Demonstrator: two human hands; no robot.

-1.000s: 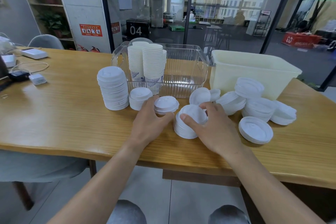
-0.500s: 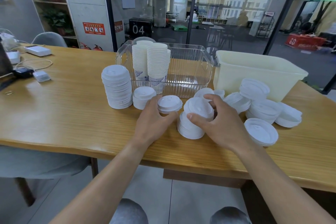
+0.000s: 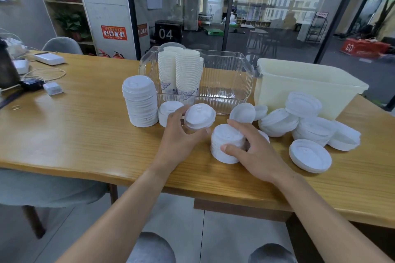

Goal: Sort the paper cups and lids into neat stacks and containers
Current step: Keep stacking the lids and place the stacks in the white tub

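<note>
My left hand (image 3: pixel 179 136) pinches a small lid stack (image 3: pixel 199 116) near the worktop's (image 3: pixel 85 134) front edge; my right hand (image 3: pixel 254 151) wraps the short lid pile (image 3: pixel 226 143) just right of it.

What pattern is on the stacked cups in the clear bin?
Blue floral print on white, low on the paper cups; head view.

White paper cups (image 3: pixel 180 72) stand nested in two columns inside a clear container (image 3: pixel 226 83); white lids (image 3: pixel 140 102) rise in one tall stack beside it, with others heaped loosely (image 3: pixel 307 126) rightward.
</note>
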